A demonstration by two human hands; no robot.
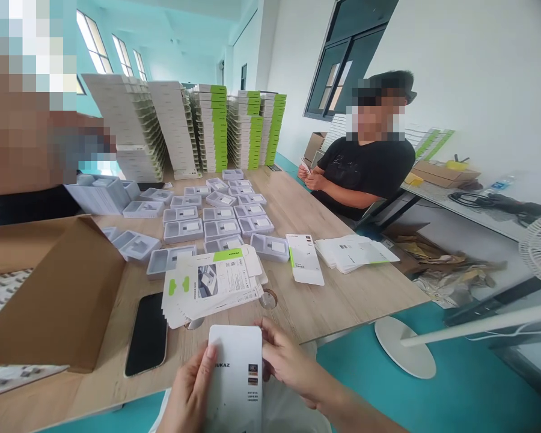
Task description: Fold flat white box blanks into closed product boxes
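Both my hands are at the bottom of the view, holding a white printed packaging sleeve (235, 379) upright at the table's near edge. My left hand (187, 394) grips its left side, and my right hand (286, 358) pinches its upper right edge. Just beyond them, a fanned stack of printed sleeves (211, 288) lies on the wooden table (329, 294). A black smartphone (146, 334) lies face up to the left. Many grey plastic trays (216, 228) stand in rows further up the table.
An open cardboard box (49, 291) juts in at the left, beside a standing person's torso (27, 156). A seated co-worker (365, 168) handles something small at the far right side. Tall stacks of packaging (211, 126) rise behind the table. A fan's round base (406, 347) stands on the floor to the right.
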